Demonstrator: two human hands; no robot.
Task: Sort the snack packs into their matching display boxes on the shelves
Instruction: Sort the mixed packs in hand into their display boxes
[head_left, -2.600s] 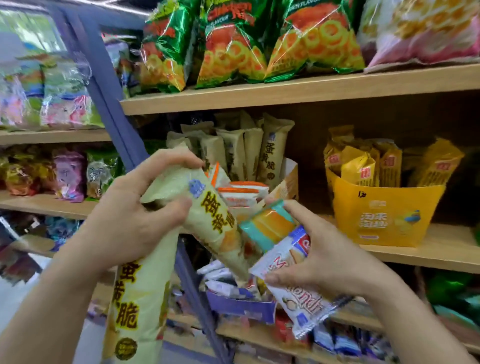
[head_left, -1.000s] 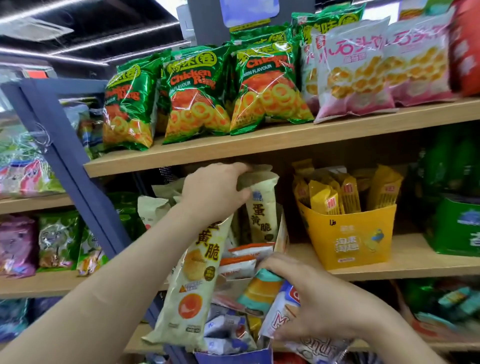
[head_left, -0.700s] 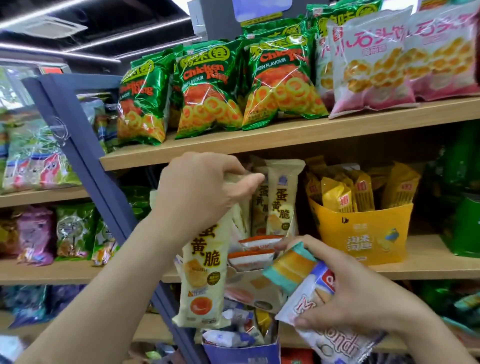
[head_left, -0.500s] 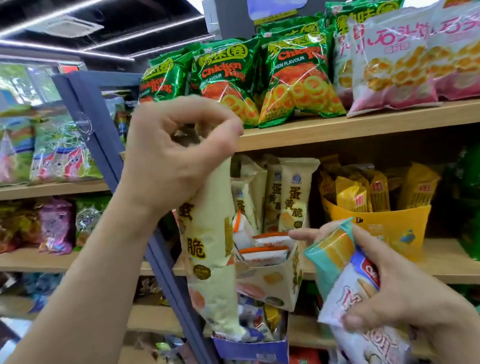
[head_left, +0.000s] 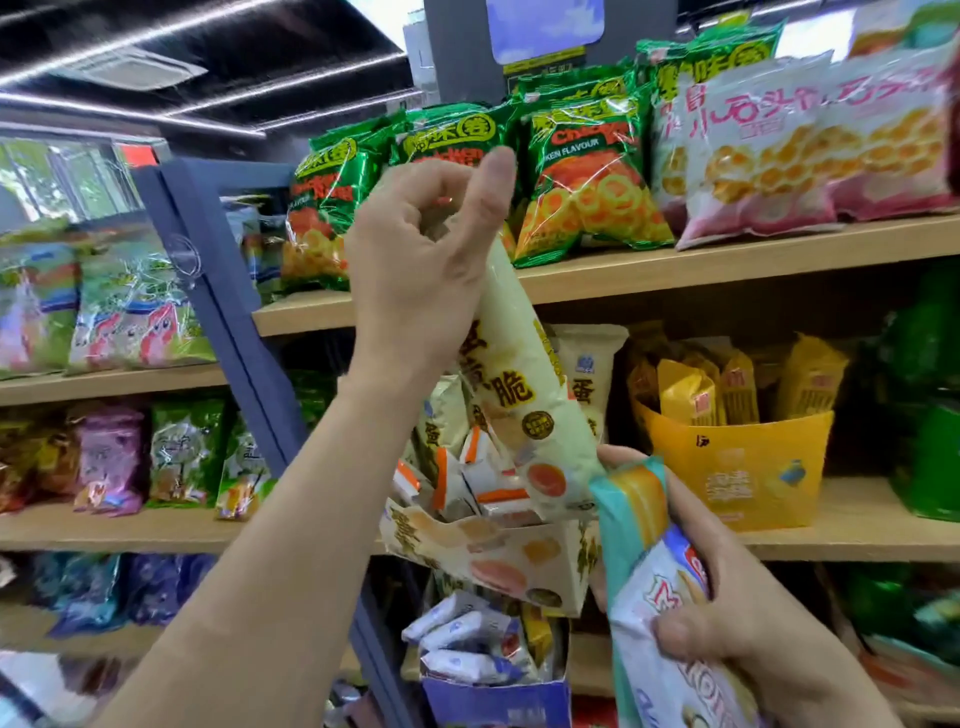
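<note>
The left forearm rises from the lower left, lifting the left hand (head_left: 426, 260) in front of the upper shelf (head_left: 727, 260). Its thumb and curled fingers pinch the top seal of a pale yellow egg-yolk crisp pack (head_left: 519, 395). The pack hangs tilted, its lower end above the cream display box (head_left: 498, 564) and just beside the right hand (head_left: 737, 618). That hand sits low at the right, fingers wrapped around a teal-and-orange pack (head_left: 631, 514) and a white pack with red and blue lettering (head_left: 670, 654). Matching pale yellow packs (head_left: 592, 364) stand upright at the back of the cream box. A yellow display box (head_left: 737, 467) stands to its right.
</note>
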